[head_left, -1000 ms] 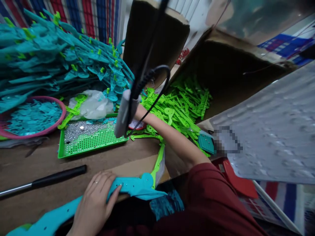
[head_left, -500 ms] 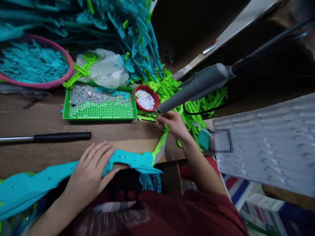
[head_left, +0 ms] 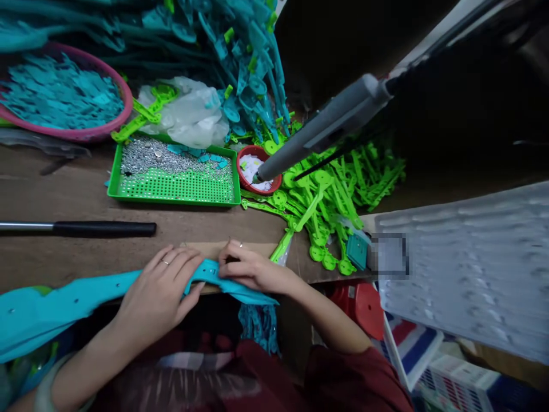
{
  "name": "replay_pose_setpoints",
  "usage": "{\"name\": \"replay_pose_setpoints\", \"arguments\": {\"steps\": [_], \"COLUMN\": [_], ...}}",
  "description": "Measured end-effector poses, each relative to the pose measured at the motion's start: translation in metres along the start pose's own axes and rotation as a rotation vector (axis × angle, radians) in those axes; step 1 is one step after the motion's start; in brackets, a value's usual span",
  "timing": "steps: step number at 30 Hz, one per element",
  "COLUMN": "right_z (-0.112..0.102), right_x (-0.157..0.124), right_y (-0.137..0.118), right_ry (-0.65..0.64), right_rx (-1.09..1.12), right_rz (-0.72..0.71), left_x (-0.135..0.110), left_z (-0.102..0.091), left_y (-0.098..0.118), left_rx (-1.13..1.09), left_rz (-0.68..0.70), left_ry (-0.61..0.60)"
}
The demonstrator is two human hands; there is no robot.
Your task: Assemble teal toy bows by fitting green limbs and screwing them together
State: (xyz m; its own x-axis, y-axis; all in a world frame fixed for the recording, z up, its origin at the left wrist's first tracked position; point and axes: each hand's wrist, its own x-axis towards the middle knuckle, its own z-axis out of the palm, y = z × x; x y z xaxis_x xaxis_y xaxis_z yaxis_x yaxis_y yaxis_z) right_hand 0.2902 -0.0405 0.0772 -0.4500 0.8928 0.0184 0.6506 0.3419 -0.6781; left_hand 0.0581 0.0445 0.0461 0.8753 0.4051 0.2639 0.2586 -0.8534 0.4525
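A long turquoise plastic part (head_left: 109, 286) lies along the near edge of the wooden table (head_left: 206, 220), with small holes or screws along it. My left hand (head_left: 165, 289) wraps over its middle, thumb on the near side. Over the part's right end, my right hand (head_left: 251, 269) has its fingers pinched together; whatever is between the fingertips is too small to make out. A lime-green plastic part (head_left: 282, 247) shows just beyond my right hand. The grey electric screwdriver (head_left: 319, 131) hangs with its tip over a small red basket (head_left: 277, 184) of white pieces.
A green perforated tray (head_left: 175, 200) holds many small metal screws. To its right lies a heap of lime-green parts (head_left: 319, 200). A black-handled rod (head_left: 105, 229) rests at left, below a pink basket (head_left: 128, 103) of turquoise pieces. Turquoise parts (head_left: 253, 74) are piled behind.
My right hand has moved from beside the screwdriver tip, left and towards me, onto the turquoise part. The screwdriver tip has shifted left over the red basket. My left hand stays on the part.
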Motion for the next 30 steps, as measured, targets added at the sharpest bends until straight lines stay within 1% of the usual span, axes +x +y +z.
{"name": "replay_pose_setpoints", "arguments": {"steps": [3,5,7,8,10,11,13,14,15,17,18,20,23,25,27,28,29,30], "right_z": [0.003,0.003,0.003,0.002,0.003,0.005,0.008,0.009,0.010,0.009,0.008,0.008,0.013,0.018,0.024,0.027,0.028,0.030], "right_x": [-0.002,-0.006,-0.012,-0.016,-0.023,-0.025,-0.025,-0.024,-0.022,-0.019,-0.017,-0.016,-0.015,-0.013,-0.011,-0.009,-0.007,-0.005], "right_y": [0.000,-0.001,-0.005,-0.009,-0.019,-0.025,-0.041,-0.049,-0.058,-0.074,-0.081,-0.094,-0.107,-0.113,-0.120,-0.123,-0.127,-0.130], "right_ry": [-0.004,0.039,0.118,0.163,0.215,0.214,0.163,0.138,0.115,0.087,0.099,0.181,0.369,0.439,0.513,0.564,0.625,0.684], "right_rx": [-0.037,0.005,0.048,0.045,-0.044,-0.114,-0.222,-0.234,-0.213,-0.143,-0.146,-0.266,-0.540,-0.638,-0.710,-0.750,-0.790,-0.827], "right_rz": [-0.030,-0.027,0.008,0.043,0.163,0.237,0.378,0.419,0.426,0.358,0.305,0.202,0.095,0.008,-0.089,-0.141,-0.193,-0.242], "left_x": [0.000,-0.006,-0.016,-0.023,-0.037,-0.043,-0.052,-0.055,-0.057,-0.059,-0.059,-0.058,-0.055,-0.056,-0.062,-0.067,-0.074,-0.082], "left_z": [-0.005,-0.014,-0.024,-0.030,-0.038,-0.041,-0.044,-0.046,-0.047,-0.051,-0.053,-0.057,-0.064,-0.071,-0.085,-0.095,-0.107,-0.121], "left_y": [-0.001,-0.005,-0.013,-0.018,-0.027,-0.030,-0.032,-0.030,-0.027,-0.017,-0.012,-0.002,0.008,0.011,0.010,0.009,0.007,0.006], "left_rx": [-0.017,-0.027,0.009,0.052,0.167,0.219,0.300,0.336,0.369,0.434,0.463,0.500,0.577,0.683,0.811,0.859,0.876,0.851], "left_rz": [0.000,0.004,-0.003,-0.010,-0.023,-0.016,0.023,0.061,0.103,0.174,0.199,0.226,0.243,0.246,0.208,0.141,0.038,-0.099], "left_ry": [-0.012,-0.016,-0.040,-0.054,-0.082,-0.090,-0.074,-0.037,0.019,0.148,0.208,0.285,0.359,0.392,0.386,0.345,0.275,0.177]}}
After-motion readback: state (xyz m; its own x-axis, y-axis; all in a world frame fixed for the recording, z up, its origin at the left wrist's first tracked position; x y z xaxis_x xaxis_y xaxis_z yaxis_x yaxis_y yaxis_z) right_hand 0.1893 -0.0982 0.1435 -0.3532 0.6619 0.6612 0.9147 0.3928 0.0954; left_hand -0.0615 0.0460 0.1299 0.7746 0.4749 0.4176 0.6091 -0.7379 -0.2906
